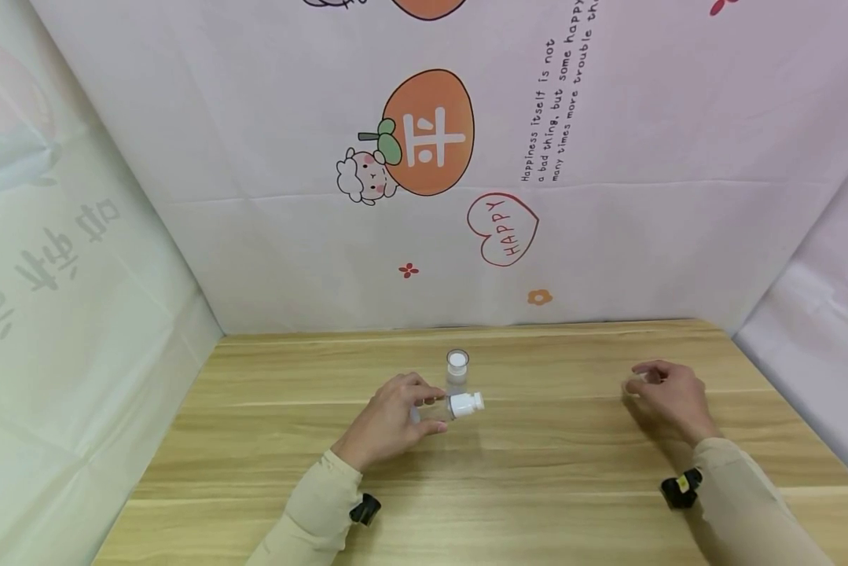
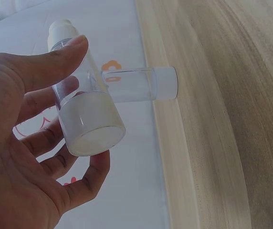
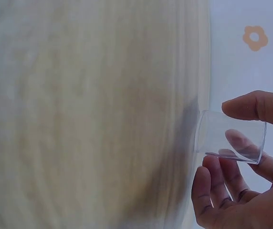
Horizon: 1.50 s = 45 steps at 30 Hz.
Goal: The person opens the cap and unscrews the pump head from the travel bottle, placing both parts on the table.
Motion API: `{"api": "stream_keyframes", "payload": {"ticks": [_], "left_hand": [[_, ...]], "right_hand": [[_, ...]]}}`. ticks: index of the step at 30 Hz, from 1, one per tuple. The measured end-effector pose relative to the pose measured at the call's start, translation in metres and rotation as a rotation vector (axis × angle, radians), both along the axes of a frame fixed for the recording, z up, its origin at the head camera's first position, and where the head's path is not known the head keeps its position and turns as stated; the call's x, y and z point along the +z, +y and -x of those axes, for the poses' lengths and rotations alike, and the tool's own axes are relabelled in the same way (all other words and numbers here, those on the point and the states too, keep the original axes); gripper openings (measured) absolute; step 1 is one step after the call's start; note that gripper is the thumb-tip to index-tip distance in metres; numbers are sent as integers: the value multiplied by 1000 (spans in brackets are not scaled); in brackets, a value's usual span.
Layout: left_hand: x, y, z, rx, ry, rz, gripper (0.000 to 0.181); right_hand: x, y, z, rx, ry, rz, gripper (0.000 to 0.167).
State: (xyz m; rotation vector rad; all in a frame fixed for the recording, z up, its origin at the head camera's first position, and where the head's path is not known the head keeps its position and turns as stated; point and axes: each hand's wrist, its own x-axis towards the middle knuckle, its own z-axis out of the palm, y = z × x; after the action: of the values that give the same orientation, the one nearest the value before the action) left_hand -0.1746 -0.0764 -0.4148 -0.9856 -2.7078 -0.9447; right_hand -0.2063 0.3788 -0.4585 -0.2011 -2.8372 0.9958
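My left hand (image 1: 395, 413) grips a clear pump bottle with a white base (image 2: 92, 121) between thumb and fingers. The bottle lies tilted on its side in the air, its bare white pump head (image 1: 464, 404) pointing right. Just behind it a second clear bottle (image 1: 457, 365) stands upright on the table; its white base (image 2: 166, 83) shows in the left wrist view. Far to the right, my right hand (image 1: 671, 397) pinches a small clear cap (image 3: 212, 133) by its sides. Whether the cap touches the table I cannot tell.
The wooden table (image 1: 537, 487) runs back to a white printed cloth (image 1: 310, 259) hanging behind it. More cloth hangs at the left (image 1: 112, 314) and right (image 1: 827, 314) sides. A dark wrist device sits on each sleeve.
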Motion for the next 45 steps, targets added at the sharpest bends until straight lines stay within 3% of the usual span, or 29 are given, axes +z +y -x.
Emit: {"api": "stream_keyframes", "payload": {"ticks": [24, 34, 45], "left_hand": [[3, -1, -2, 6, -10, 5, 36], [1, -1, -2, 7, -10, 10, 38], [-1, -1, 0, 1, 15, 7, 38]], "right_hand": [[-1, 2, 6, 69, -20, -13, 44], [0, 6, 6, 76, 2, -22, 61], [12, 3, -4, 46, 27, -1, 66]]}}
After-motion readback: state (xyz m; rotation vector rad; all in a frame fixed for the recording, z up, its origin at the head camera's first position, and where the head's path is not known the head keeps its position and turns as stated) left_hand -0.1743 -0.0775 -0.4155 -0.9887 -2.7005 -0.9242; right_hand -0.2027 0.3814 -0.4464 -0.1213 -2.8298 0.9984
